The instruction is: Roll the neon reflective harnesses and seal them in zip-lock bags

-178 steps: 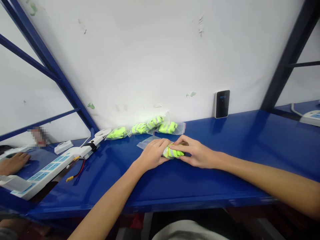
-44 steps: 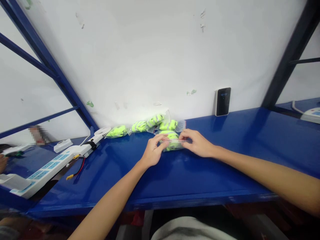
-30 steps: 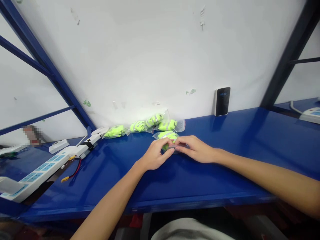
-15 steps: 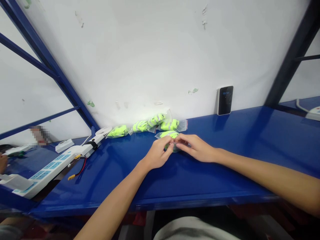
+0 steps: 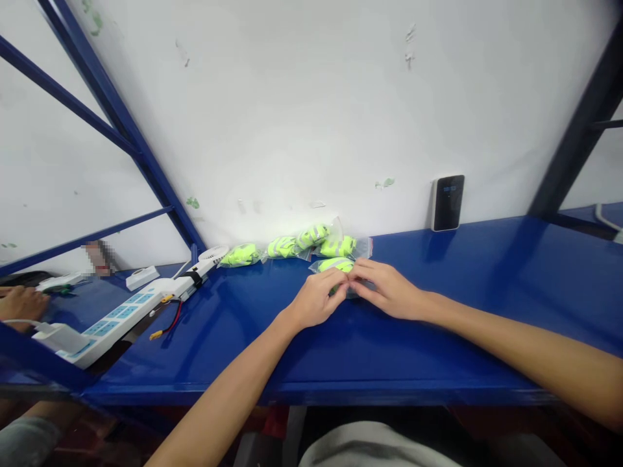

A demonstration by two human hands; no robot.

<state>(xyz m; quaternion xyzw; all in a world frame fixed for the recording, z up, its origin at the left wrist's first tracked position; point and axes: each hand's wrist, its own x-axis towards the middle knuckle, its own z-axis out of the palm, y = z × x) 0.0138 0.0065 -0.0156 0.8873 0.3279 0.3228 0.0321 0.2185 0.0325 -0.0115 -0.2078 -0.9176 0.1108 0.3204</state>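
Observation:
A clear plastic bag with a neon yellow-green item with grey stripes (image 5: 335, 264) lies on the blue table (image 5: 233, 350). My left hand (image 5: 321, 298) pinches the near edge of this bag. From the right, my right hand (image 5: 382, 287) pinches the same edge, fingertips touching those of my left hand. Both hands partly cover the bag. Behind them, several similar bagged neon items (image 5: 282, 246) rest in a row along the wall, one leaning over its neighbours.
A white power strip (image 5: 117, 318) with a yellow-tipped cable (image 5: 170, 324) lies at the left. A black-faced device (image 5: 448, 202) leans on the wall at the right. Another person's hand (image 5: 24, 305) shows at the far left, beyond the blue frame (image 5: 121, 123).
The view has shifted, so the scene sits slightly further right and more of the other person's hand shows. My fingertips have come closer together on the bag's edge.

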